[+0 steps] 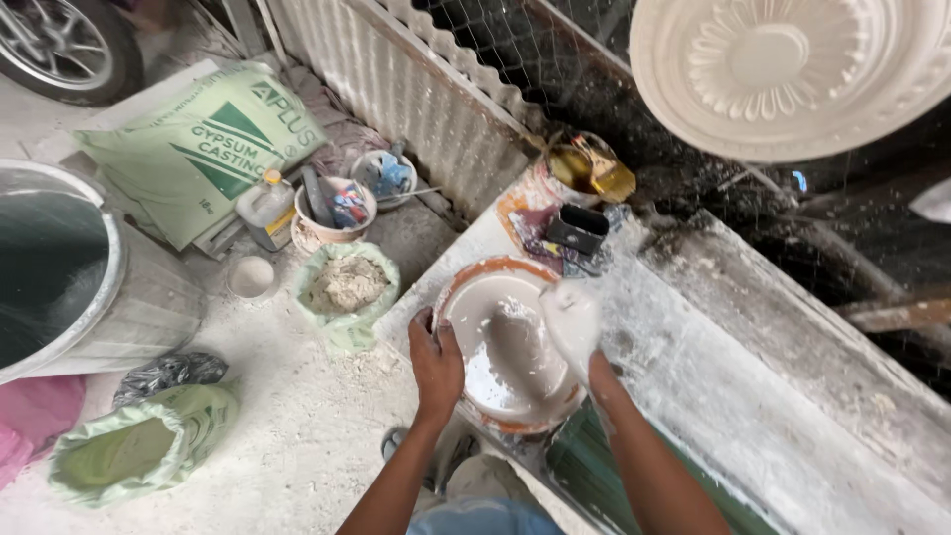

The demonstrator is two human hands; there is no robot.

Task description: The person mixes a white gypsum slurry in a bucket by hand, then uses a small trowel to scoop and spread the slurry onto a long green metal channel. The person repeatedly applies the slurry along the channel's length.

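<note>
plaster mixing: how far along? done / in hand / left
Done: the orange-rimmed bowl on the worktable already holds wet white plaster. In hand: the left hand grips the bowl's rim, while the right hand, coated in plaster, is in the mix. Left: the plaster is still in the bowl, and no filled mould is in view. A finished white rosette casting hangs above.

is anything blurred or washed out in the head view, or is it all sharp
Head view: the right hand, coated in white plaster, is smeared by motion blur over the bowl; the left hand gripping the bowl's rim is sharp; the white ceiling rosette at top right is soft and bright; light is flat daylight with weak shadows; the metal drum and corrugated sheet bend slightly from wide-angle distortion.
</note>
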